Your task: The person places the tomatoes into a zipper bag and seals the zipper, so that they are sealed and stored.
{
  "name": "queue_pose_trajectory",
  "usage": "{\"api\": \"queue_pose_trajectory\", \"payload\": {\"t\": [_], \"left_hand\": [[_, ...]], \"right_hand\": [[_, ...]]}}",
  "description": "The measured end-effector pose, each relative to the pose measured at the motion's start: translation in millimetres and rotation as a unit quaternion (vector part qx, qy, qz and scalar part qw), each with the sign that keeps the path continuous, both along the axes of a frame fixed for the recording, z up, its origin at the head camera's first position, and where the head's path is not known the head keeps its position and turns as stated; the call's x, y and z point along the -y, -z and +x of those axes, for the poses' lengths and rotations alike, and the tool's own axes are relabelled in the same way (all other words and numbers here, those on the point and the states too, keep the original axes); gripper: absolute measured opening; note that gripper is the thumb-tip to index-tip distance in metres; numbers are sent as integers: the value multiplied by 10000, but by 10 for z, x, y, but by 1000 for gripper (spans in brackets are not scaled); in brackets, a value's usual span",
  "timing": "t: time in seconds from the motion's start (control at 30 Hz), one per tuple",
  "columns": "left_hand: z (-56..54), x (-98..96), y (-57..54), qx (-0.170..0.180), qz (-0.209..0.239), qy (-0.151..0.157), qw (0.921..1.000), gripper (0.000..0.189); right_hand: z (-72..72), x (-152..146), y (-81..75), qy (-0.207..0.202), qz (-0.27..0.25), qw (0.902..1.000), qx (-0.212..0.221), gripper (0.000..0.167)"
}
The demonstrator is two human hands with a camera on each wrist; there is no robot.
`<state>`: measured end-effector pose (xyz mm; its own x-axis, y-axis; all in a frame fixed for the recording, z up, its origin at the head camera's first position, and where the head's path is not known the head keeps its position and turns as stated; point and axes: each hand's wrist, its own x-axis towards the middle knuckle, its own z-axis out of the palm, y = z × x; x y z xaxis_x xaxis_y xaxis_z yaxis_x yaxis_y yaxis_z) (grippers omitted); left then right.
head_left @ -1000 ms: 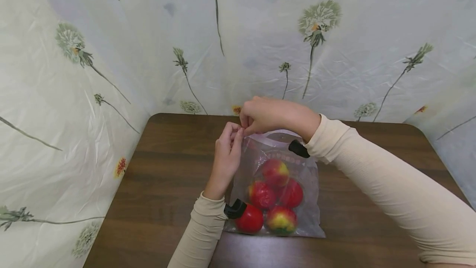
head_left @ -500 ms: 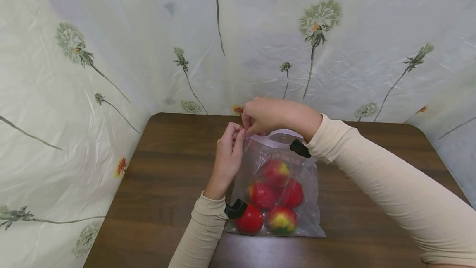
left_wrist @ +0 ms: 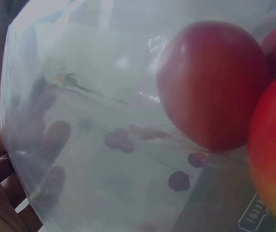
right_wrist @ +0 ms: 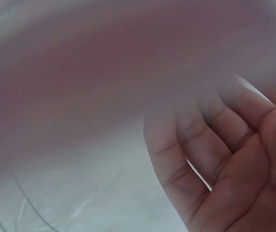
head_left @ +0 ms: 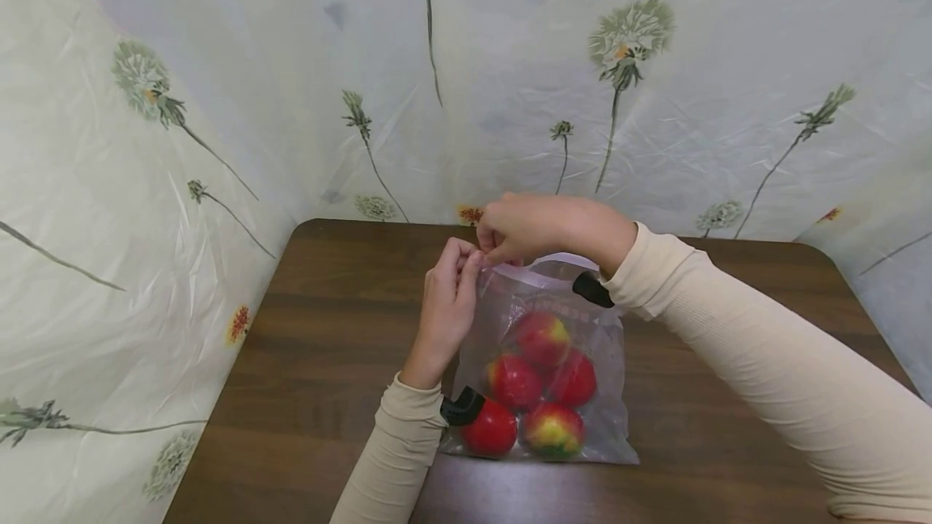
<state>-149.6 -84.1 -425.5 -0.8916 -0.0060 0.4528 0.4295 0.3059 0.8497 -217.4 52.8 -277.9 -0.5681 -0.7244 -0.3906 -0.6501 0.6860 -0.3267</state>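
Observation:
A clear plastic bag [head_left: 491, 310] with a pale lilac top strip and a cut-out handle lies on the table. Several red-and-yellow apples [head_left: 555, 429] are inside it, one of them [head_left: 489, 429] nearly all red. At the bag's upper left corner, my left hand [head_left: 446, 297] pinches the strip between thumb and fingers. Right beside those fingertips, my right hand [head_left: 542, 225] reaches over from the right and pinches the same top edge. The left wrist view looks through the bag's film [left_wrist: 104, 169] at a red apple [left_wrist: 212, 87]. Curled fingers [right_wrist: 200, 140] show in the right wrist view, their tips blurred behind the film.
The dark wooden table [head_left: 328, 330] has rounded back corners. A flower-printed sheet [head_left: 473, 63] hangs behind it and along the left side. Black wrist cameras [head_left: 463, 407] sit at both cuffs, the left one overlapping the bag.
My right hand has shifted very slightly to the right at the strip. The left hand and the apples stay nearly where they were.

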Motion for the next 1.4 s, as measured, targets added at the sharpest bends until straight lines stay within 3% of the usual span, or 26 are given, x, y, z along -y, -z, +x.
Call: {"api": "queue_pose_trajectory", "payload": {"t": [0.37, 0.83, 1.4], "left_hand": [[-19, 22, 9, -128, -46, -164, 9998, 18], [-58, 95, 19, -103, 65, -519, 9986, 20], [-98, 181, 73, 66, 334, -591, 9977, 22]], "right_hand": [[-18, -26, 14, -107, 101, 9999, -27, 11], [-40, -175, 15, -96, 218, 9993, 299, 16], [-40, -462, 62, -131, 140, 9998, 84, 15]]}}
